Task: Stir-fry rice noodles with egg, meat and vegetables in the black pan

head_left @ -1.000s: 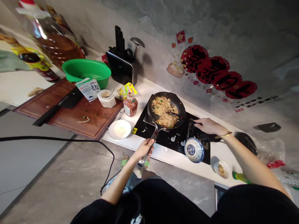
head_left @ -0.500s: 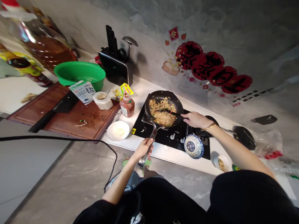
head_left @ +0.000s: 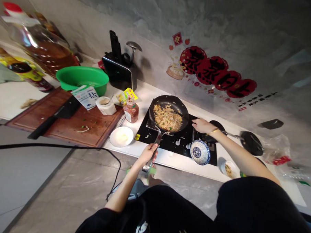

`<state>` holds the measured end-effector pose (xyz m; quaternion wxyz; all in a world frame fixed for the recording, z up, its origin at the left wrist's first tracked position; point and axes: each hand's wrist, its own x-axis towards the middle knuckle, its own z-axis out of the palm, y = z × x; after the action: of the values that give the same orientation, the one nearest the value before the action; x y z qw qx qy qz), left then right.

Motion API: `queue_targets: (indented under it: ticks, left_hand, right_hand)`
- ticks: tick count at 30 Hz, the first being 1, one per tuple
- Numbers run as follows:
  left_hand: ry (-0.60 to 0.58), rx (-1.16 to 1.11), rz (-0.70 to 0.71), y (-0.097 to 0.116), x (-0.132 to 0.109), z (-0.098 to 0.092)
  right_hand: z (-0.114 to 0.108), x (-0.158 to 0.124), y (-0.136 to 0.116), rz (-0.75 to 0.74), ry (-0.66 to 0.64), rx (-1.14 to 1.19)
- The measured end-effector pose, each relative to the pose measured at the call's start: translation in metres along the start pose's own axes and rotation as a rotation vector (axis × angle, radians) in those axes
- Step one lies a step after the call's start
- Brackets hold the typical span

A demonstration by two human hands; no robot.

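A black pan (head_left: 185,109) sits on the left burner of the black stove (head_left: 168,140), with fried noodle-like food (head_left: 168,118) inside. My left hand (head_left: 149,153) is wrapped round the pan's handle, below the pan's front edge. Just right of the pan, my right hand (head_left: 202,126) is closed on a dark utensil, hard to make out against the black pan. A blue-and-white bowl (head_left: 200,152) lies on the stove's front right, below my right hand.
Left of the stove are a white bowl (head_left: 121,136), a jar of red sauce (head_left: 131,112), a green basin (head_left: 82,78) and a cutting board (head_left: 93,129) bearing a cleaver (head_left: 57,117). To the right are a second black pan (head_left: 251,143) and a small food bowl (head_left: 229,169).
The dark utensil no longer shows clearly across the food. My right hand has shifted slightly relative to the pan, to its right. My left hand still holds the handle. The view has shifted a little.
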<state>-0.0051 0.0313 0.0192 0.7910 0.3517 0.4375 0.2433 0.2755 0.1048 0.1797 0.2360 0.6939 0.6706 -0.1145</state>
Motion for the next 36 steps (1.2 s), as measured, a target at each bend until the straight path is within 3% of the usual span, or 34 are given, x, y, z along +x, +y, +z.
queue_targets:
  ticks: [2, 5, 10, 15, 18, 21, 26, 29, 33, 36]
  left_hand:
    - [0.001, -0.005, -0.004, 0.000, 0.000, 0.000]
    - [0.002, -0.012, -0.004, -0.001, 0.000, 0.001]
    - [0.008, -0.009, 0.005, -0.001, 0.001, 0.001]
    - [0.030, 0.007, 0.002, -0.001, 0.001, 0.001]
    - [0.040, 0.024, -0.005, -0.001, 0.001, 0.001]
    - [0.045, 0.029, -0.011, -0.001, 0.000, 0.001]
    - [0.044, 0.073, 0.000, -0.004, 0.005, 0.000]
    - [0.064, 0.136, 0.019, -0.005, 0.008, 0.001]
    - [0.199, 0.341, 0.129, 0.000, 0.002, -0.001]
    - [0.344, 0.383, 0.227, 0.005, -0.008, -0.014]
  right_hand:
    - [-0.009, -0.025, 0.021, -0.088, -0.040, 0.020]
    - [-0.020, -0.058, 0.038, -0.108, -0.026, 0.003]
    - [0.002, -0.076, 0.011, -0.039, 0.042, -0.114]
    - [0.029, -0.050, -0.015, 0.050, 0.196, -0.130]
    - [0.028, -0.021, -0.017, 0.062, 0.272, -0.095]
    - [0.023, 0.002, -0.019, 0.034, 0.257, -0.055]
    - [0.015, -0.010, 0.000, -0.124, 0.155, 0.004]
    - [0.015, -0.023, 0.022, -0.166, 0.207, 0.025]
    - [0.049, 0.002, 0.022, -0.118, 0.319, 0.034]
    - [0.092, 0.034, 0.008, -0.114, 0.264, 0.036]
